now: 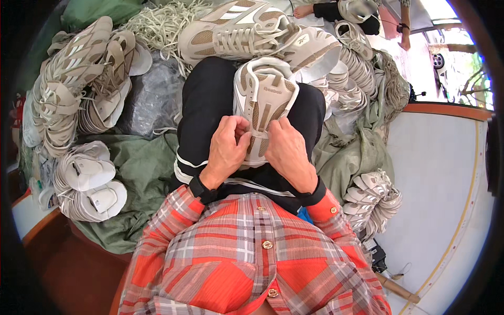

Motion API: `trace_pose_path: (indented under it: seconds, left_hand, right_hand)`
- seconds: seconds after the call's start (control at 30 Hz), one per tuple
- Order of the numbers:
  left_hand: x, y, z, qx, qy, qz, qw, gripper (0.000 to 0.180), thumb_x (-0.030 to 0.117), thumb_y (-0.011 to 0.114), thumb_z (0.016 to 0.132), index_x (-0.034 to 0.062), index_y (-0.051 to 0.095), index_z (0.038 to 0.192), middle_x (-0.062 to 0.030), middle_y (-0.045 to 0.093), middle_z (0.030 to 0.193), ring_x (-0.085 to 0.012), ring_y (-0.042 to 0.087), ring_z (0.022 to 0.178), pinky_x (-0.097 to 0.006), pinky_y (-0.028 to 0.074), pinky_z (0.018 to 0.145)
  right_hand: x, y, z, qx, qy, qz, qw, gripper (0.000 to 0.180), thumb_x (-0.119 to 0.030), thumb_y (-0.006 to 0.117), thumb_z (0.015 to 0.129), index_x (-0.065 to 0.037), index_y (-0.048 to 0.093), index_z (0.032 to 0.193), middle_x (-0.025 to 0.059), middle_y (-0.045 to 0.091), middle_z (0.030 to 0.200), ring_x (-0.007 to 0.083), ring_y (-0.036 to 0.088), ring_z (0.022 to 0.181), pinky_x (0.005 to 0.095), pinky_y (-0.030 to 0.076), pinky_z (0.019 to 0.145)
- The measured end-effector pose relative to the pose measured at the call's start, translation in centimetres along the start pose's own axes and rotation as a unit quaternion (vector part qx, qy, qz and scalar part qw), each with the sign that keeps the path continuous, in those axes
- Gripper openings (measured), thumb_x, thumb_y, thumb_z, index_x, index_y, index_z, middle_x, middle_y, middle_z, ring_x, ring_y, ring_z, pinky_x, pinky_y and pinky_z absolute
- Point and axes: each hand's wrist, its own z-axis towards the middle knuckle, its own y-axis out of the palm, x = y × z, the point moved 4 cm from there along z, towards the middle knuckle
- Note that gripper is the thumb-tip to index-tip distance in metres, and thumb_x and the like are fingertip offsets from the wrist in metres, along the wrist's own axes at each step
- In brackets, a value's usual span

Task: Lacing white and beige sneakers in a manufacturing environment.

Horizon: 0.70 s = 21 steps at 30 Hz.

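A beige and white shoe upper (271,90) with tan mesh panels lies across my lap, its wide collar end away from me. At its near end, my left hand (228,146) pinches the left edge with thumb and forefinger. Opposite it, my right hand (287,148) has its fingers curled and pressed on the right edge. Whether a lace is between the fingertips I cannot make out. White laces (244,182) run over my dark trousers close to my wrists. Just beyond the upper lies a larger, laced beige shoe upper (236,34).
Stacked shoe uppers (68,73) stand at the left, with more white ones (86,181) on green cloth (142,184). Loose laces (160,26) heap at the back. Another bundle (373,202) sits right, beside a white panel (436,173). Another person's foot (303,11) shows at the far edge.
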Motion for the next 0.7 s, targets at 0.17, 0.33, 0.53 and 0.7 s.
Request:
trace_pose_path:
  seconds: [0.17,0.33,0.53,0.7]
  left_hand:
    - [-0.2,0.0,-0.2,0.005,0.004,-0.021,1.000,0.023,-0.002,0.062,0.079,-0.0018,0.054,0.100,-0.0117,0.056,0.091,-0.0193,0.061,0.076,-0.030,0.050,0.070]
    - [-0.7,0.0,-0.1,0.006,0.009,-0.032,0.999,0.023,-0.003,0.062,0.079,-0.0021,0.054,0.101,-0.0120,0.057,0.092,-0.0193,0.062,0.077,-0.030,0.050,0.071]
    - [-0.5,0.1,-0.4,0.005,0.005,-0.039,0.999,0.025,-0.003,0.062,0.079,-0.0021,0.055,0.102,-0.0117,0.057,0.093,-0.0192,0.062,0.077,-0.030,0.051,0.071]
    - [-0.3,0.1,-0.4,0.008,0.004,-0.032,0.999,0.025,-0.003,0.062,0.079,-0.0018,0.055,0.103,-0.0114,0.058,0.093,-0.0189,0.062,0.077,-0.030,0.051,0.071]
  right_hand:
    - [-0.1,0.9,0.5,0.025,-0.013,0.037,0.999,0.019,0.003,0.059,0.064,0.002,0.050,0.081,0.0193,0.051,0.086,0.0389,0.056,0.081,0.0439,0.048,0.069]
    - [-0.3,1.4,-0.6,0.109,-0.044,0.056,0.991,0.023,0.008,0.055,0.066,0.003,0.052,0.089,0.0194,0.051,0.087,0.0387,0.055,0.083,0.0442,0.048,0.071]
    - [-0.3,0.6,-1.7,0.109,-0.021,0.113,0.987,0.027,0.011,0.051,0.071,0.002,0.052,0.096,0.0198,0.052,0.090,0.0390,0.055,0.083,0.0433,0.048,0.072]
    - [-0.1,1.8,-1.2,0.149,-0.017,0.161,0.976,0.031,0.014,0.049,0.072,0.002,0.050,0.100,0.0187,0.054,0.084,0.0396,0.056,0.079,0.0432,0.047,0.068]
